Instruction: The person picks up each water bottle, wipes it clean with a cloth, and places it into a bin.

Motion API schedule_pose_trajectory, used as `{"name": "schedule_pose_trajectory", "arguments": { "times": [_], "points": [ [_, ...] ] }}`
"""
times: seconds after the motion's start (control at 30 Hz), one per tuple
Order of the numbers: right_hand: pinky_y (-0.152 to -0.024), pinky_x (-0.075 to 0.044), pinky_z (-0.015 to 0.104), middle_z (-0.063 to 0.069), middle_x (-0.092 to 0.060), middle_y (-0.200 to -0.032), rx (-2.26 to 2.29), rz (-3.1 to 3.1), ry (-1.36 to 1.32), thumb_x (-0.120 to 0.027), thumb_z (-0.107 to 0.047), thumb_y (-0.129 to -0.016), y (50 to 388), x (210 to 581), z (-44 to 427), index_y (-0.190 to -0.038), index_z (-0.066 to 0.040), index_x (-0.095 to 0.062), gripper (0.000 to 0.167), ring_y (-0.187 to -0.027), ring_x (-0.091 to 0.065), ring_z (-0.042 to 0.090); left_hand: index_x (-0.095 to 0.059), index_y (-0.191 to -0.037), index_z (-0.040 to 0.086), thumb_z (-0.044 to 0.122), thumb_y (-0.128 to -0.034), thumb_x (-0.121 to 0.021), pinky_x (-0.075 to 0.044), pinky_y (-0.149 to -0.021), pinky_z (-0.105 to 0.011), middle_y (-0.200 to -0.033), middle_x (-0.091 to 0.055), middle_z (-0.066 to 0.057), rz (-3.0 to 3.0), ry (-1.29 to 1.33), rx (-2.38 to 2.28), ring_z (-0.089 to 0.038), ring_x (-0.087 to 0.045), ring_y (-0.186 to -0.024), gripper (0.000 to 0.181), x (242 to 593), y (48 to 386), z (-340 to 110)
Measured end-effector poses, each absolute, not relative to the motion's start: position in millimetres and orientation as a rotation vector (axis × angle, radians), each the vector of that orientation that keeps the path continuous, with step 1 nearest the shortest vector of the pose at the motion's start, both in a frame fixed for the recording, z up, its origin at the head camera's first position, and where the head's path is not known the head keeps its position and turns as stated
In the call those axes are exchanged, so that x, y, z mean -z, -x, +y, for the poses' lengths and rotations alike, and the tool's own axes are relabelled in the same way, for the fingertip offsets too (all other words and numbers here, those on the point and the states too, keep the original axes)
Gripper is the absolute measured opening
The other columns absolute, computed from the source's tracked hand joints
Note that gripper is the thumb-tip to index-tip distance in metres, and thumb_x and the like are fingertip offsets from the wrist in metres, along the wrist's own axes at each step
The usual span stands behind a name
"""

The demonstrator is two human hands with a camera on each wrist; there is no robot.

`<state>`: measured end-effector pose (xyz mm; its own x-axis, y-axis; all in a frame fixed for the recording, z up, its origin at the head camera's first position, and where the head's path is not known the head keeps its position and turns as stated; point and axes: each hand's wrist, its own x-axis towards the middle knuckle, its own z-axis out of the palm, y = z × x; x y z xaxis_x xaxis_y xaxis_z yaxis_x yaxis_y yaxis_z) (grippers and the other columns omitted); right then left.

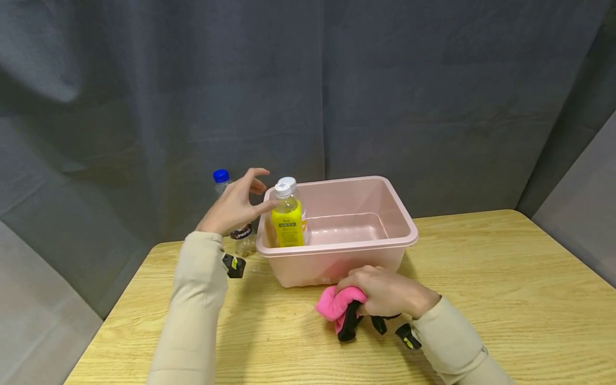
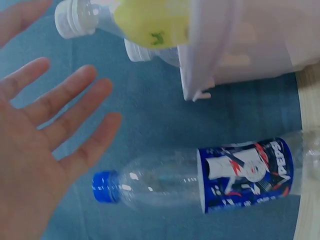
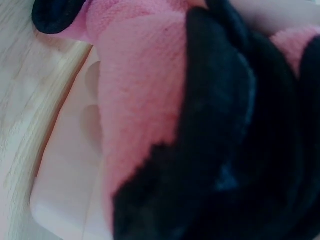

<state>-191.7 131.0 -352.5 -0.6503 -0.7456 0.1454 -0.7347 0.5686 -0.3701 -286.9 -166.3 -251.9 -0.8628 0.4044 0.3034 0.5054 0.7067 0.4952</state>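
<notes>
My left hand [image 1: 236, 203] is held with fingers apart beside a bottle with a yellow label and white cap [image 1: 287, 224]; its thumb tip appears close to the neck, and I cannot tell if they touch. That bottle stands in the left end of a pink plastic basin [image 1: 409, 238], in front of a second white-capped bottle [image 1: 289, 181]. Just outside the basin stands a clear Pepsi bottle with a blue cap [image 2: 165, 177], below the left fingers. At the basin's front, my right hand [image 1: 385, 289] grips a soft pink and black plush item [image 3: 145, 95].
A wooden table [image 1: 481, 278] carries the basin. Behind it hangs a dark grey-blue curtain [image 1: 433, 107], close to the table's back edge. Grey panels flank the table on both sides.
</notes>
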Motion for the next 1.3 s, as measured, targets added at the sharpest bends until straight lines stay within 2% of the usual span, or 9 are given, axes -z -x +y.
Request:
{"name": "schedule_pose_trajectory", "arguments": {
  "times": [0.27,0.5,0.7,0.9,1.0,1.13,1.3],
  "points": [
    [-0.086,-0.054,0.037,-0.004,-0.07,-0.104,0.631,2.759,1.285,-0.083,0.004,-0.069,191,352,133,-0.111,-0.015,-0.076,0.046,-0.096,-0.062,0.011,-0.049,-0.14,0.002,0.016,-0.0943,-0.072,-0.053,-0.09,-0.049,-0.12,-0.061,-0.021,-2.553,0.694,0.906,-0.037,-0.06,-0.111,0.053,263,286,-183],
    [-0.084,-0.054,0.035,-0.004,-0.069,-0.104,0.642,2.762,1.308,-0.082,0.004,-0.07,190,350,136,-0.111,-0.016,-0.076,0.047,-0.095,-0.062,0.011,-0.053,-0.133,-0.002,0.006,-0.0923,-0.072,-0.053,-0.085,-0.05,-0.118,-0.059,-0.023,-2.362,0.632,0.912,-0.036,-0.059,-0.107,0.046,272,290,-191],
    [-0.086,-0.054,0.036,-0.005,-0.069,-0.104,0.649,2.756,1.304,-0.082,0.005,-0.071,188,349,137,-0.112,-0.018,-0.076,0.047,-0.095,-0.062,0.011,-0.055,-0.13,-0.005,-0.001,-0.0899,-0.071,-0.053,-0.085,-0.05,-0.119,-0.057,-0.023,-2.227,0.514,0.94,-0.036,-0.056,-0.111,0.043,288,298,-197],
    [-0.084,-0.054,0.035,-0.005,-0.069,-0.104,0.647,2.762,1.318,-0.081,0.005,-0.07,187,348,135,-0.111,-0.017,-0.076,0.047,-0.094,-0.062,0.011,-0.052,-0.133,-0.005,0.0,-0.089,-0.072,-0.048,-0.089,-0.047,-0.127,-0.049,-0.024,-2.189,0.31,0.971,-0.037,-0.049,-0.117,0.048,305,306,-206],
    [-0.082,-0.054,0.033,-0.005,-0.068,-0.102,0.642,2.759,1.323,-0.08,0.006,-0.07,187,347,133,-0.111,-0.017,-0.076,0.047,-0.092,-0.061,0.01,-0.049,-0.136,-0.004,0.002,-0.0885,-0.072,-0.044,-0.098,-0.048,-0.131,-0.047,-0.024,-2.184,0.202,1.0,-0.037,-0.047,-0.122,0.053,316,309,-211],
    [-0.079,-0.053,0.031,-0.006,-0.067,-0.1,0.647,2.754,1.322,-0.079,0.007,-0.07,187,346,132,-0.111,-0.017,-0.076,0.047,-0.09,-0.06,0.009,-0.041,-0.143,-0.001,0.011,-0.0865,-0.076,-0.037,-0.11,-0.051,-0.139,-0.043,-0.024,-2.232,0.087,1.06,-0.038,-0.044,-0.13,0.068,325,316,-213],
    [-0.077,-0.053,0.03,-0.007,-0.066,-0.1,0.655,2.748,1.31,-0.08,0.005,-0.072,186,345,132,-0.111,-0.018,-0.076,0.046,-0.089,-0.059,0.008,-0.027,-0.152,0.002,0.024,-0.0851,-0.082,-0.033,-0.115,-0.053,-0.149,-0.037,-0.026,-2.314,0.008,1.163,-0.041,-0.039,-0.138,0.089,330,326,-212]
  ]
}}
